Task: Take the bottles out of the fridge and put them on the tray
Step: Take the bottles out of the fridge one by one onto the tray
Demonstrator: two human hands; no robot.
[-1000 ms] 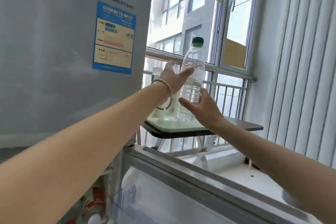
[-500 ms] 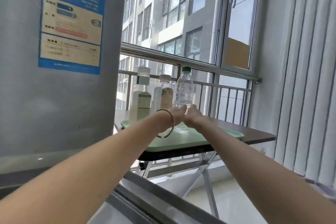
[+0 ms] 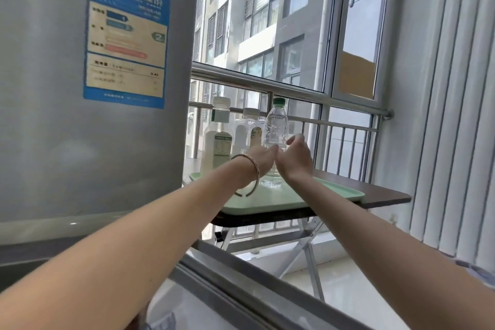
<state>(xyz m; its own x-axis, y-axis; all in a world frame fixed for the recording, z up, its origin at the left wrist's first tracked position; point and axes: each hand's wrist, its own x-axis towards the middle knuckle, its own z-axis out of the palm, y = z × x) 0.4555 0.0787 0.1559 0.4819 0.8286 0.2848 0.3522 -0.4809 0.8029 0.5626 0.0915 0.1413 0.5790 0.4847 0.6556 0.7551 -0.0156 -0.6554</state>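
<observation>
Clear green-capped bottle (image 3: 276,128) upright on pale green tray (image 3: 334,195), tray on dark bench (image 3: 388,195) by the window railing. Left hand (image 3: 263,154), bangle (image 3: 251,171) on wrist, pressed against bottle's lower part; fingers hidden behind it, grip impossible to tell. Right hand (image 3: 296,158) just beside bottle on the other side, fingers loosely curled, holding nothing. Two white-capped bottles on same tray to the left: milky bottle (image 3: 218,142) and clear bottle (image 3: 250,128). Grey fridge (image 3: 80,128) at left with blue label (image 3: 126,37).
</observation>
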